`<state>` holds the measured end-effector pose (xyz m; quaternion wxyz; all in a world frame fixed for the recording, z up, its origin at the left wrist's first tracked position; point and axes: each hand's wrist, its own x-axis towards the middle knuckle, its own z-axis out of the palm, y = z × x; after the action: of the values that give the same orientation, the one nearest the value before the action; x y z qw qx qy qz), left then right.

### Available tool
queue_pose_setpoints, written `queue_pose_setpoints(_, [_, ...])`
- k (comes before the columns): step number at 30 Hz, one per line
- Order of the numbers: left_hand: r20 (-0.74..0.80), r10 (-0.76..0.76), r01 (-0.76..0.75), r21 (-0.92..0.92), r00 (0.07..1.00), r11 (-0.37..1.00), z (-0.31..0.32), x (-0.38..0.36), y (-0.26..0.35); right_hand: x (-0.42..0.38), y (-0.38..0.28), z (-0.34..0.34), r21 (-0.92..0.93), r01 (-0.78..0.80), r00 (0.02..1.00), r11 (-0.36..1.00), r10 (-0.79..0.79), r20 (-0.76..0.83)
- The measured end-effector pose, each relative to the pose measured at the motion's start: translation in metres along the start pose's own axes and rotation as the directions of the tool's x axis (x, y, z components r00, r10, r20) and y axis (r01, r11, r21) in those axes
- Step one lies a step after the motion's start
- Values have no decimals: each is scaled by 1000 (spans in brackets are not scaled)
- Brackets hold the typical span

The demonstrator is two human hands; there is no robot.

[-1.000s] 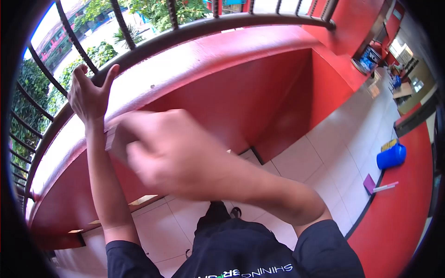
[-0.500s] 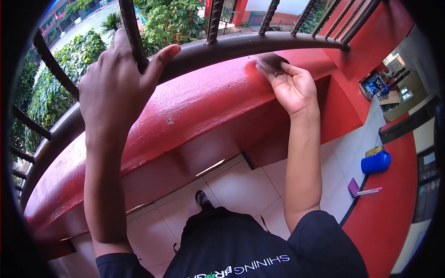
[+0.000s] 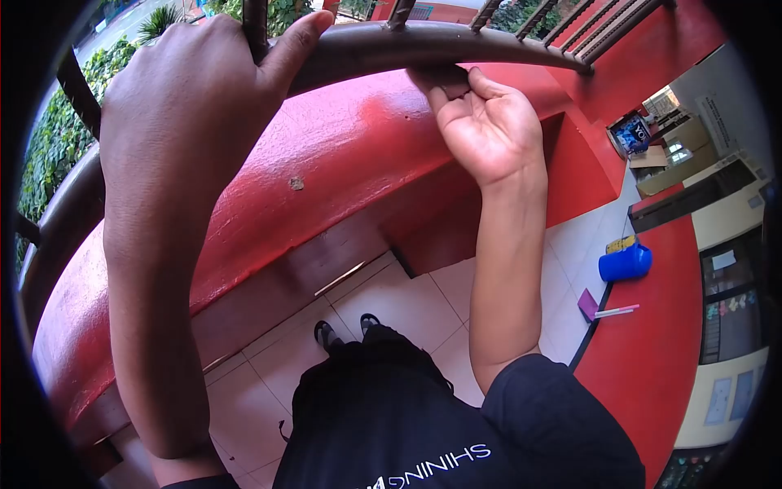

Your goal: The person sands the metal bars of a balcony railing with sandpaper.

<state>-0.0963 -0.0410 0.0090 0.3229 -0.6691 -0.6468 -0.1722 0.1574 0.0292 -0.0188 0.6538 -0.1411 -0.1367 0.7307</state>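
Note:
My left hand (image 3: 183,106) is wrapped over the dark metal rail (image 3: 358,53) beside an upright bar (image 3: 255,24), its thumb lying along the rail. Palm up, my right hand (image 3: 489,130) is just below the rail, above the red ledge (image 3: 326,155). Its thumb and fingers are bent together around something dark and small near the rail's underside; what it is cannot be made out. The fingertips are partly in shadow.
Twisted upright bars rise from the rail, with plants (image 3: 61,122) beyond. Below are a tiled floor (image 3: 399,301) and my feet. To the right, a red bench (image 3: 652,359) bears a blue container (image 3: 625,262); a purple dustpan (image 3: 586,305) is beside it.
The view has shifted. My right hand has moved left along the rail and is closer to its underside. My left hand still grips the rail. Both of my feet now show.

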Motion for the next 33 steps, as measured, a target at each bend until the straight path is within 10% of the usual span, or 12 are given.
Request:
queue_pose_setpoints(2, [-87,144,-136,95,986,986,-2,0,-1,36,-29,-18,144,137,987,980,-123,-101])
queue_pose_setpoints(4, [164,-156,183,-167,974,969,-20,5,9,36,-25,-7,124,119,989,985,-106,-104])
queue_pose_setpoints(7, [205,-197,234,-171,959,957,-23,7,10,23,0,-14,219,-96,995,971,88,48])
queue_pose_setpoints(10, [214,-197,233,-160,957,959,-27,8,10,57,-44,-12,370,-2,980,929,74,-182])
queue_pose_setpoints(15, [190,-179,213,-182,965,960,-30,9,9,20,34,9,269,-201,977,942,173,126])
queue_pose_setpoints(19, [38,-119,124,-183,992,975,-26,5,8,40,-15,17,360,80,976,930,1,-220])
queue_pose_setpoints(23, [18,-132,133,-174,991,976,-27,7,9,5,58,17,187,-198,977,962,208,-38])
queue_pose_setpoints(27, [41,-147,152,-166,988,974,-26,6,10,48,-16,15,432,-60,975,900,145,-167])
queue_pose_setpoints(29, [14,-139,139,-144,990,980,-27,9,10,54,-1,18,274,123,973,954,-62,-221])
queue_pose_setpoints(33, [203,-195,229,-161,959,960,-31,10,10,14,40,27,317,-74,974,946,136,-179])
